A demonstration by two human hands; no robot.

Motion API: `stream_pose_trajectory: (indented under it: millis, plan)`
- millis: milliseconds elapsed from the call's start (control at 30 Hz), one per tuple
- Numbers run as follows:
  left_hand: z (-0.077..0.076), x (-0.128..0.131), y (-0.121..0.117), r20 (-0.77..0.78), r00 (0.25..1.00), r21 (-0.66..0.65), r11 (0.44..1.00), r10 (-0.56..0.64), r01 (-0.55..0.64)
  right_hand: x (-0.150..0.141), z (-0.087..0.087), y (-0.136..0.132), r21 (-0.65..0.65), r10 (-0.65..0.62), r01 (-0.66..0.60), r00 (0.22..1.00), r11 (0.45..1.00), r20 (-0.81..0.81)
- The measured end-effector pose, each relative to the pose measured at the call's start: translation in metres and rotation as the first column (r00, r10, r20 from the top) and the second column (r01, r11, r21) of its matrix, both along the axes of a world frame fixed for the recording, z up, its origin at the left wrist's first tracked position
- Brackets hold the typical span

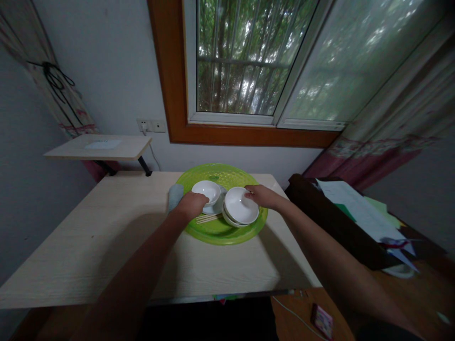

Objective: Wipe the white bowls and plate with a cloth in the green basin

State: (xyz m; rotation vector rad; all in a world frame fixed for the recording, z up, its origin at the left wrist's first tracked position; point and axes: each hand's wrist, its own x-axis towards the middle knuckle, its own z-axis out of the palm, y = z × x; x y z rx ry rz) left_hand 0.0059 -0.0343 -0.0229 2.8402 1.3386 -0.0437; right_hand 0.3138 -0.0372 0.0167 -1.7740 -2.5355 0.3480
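My left hand (pixel 192 204) is closed on the near rim of a small white bowl (pixel 206 189), which is over a pale plate (pixel 217 204). To its right, my right hand (pixel 262 196) pinches the rim of a larger white bowl (pixel 241 206). This bowl leans slightly and rests on or just above at least one more white bowl (pixel 229 220); whether they touch I cannot tell. Several light chopsticks (pixel 208 219) lie beside the bowls. All of this is on a round green tray (pixel 222 239). A grey-blue cloth (pixel 175 195) sits by the tray's left edge.
The tray is on a light wooden table (pixel 117 246). A small raised shelf (pixel 103 147) stands at the table's back left. Right of the table is a dark brown piece of furniture (pixel 334 222) with papers (pixel 359 213) on it. A window (pixel 249 61) is behind.
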Motion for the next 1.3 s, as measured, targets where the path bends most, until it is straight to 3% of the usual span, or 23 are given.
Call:
stream_pose_trajectory:
  millis: [267, 433, 533, 700, 900, 1067, 1300]
  plan:
    - [0.002, 0.001, -0.002, 0.026, 1.000, -0.001, 1.000, 0.009, -0.009, 0.018, 0.003, 0.016, 0.051, -0.194, 0.208, 0.960, 0.977, -0.202]
    - [0.004, 0.002, -0.003, 0.030, 0.999, 0.028, 0.999, 0.039, -0.040, 0.013, 0.000, 0.026, 0.164, -0.390, 0.405, 0.913, 0.899, -0.118]
    - [0.006, 0.002, -0.004, 0.035, 0.998, 0.030, 0.998, 0.055, -0.056, 0.005, 0.000, 0.032, 0.214, -0.453, 0.458, 0.888, 0.863, -0.074]
    - [0.008, 0.002, -0.006, 0.024, 0.999, 0.036, 0.999, 0.037, -0.038, -0.005, 0.001, 0.047, 0.110, -0.501, 0.516, 0.854, 0.849, -0.136]
    - [0.006, 0.002, -0.005, 0.016, 0.999, 0.034, 0.999, 0.036, -0.037, -0.019, -0.002, 0.058, 0.141, -0.515, 0.524, 0.852, 0.840, -0.096]
    - [0.005, 0.002, -0.004, 0.003, 0.999, 0.045, 0.998, 0.041, -0.041, -0.030, -0.007, 0.058, 0.110, -0.492, 0.492, 0.870, 0.863, -0.030]
    - [0.002, 0.002, -0.004, -0.004, 1.000, 0.047, 0.998, 0.029, -0.029, -0.036, -0.011, 0.057, 0.092, -0.522, 0.519, 0.852, 0.850, 0.020]
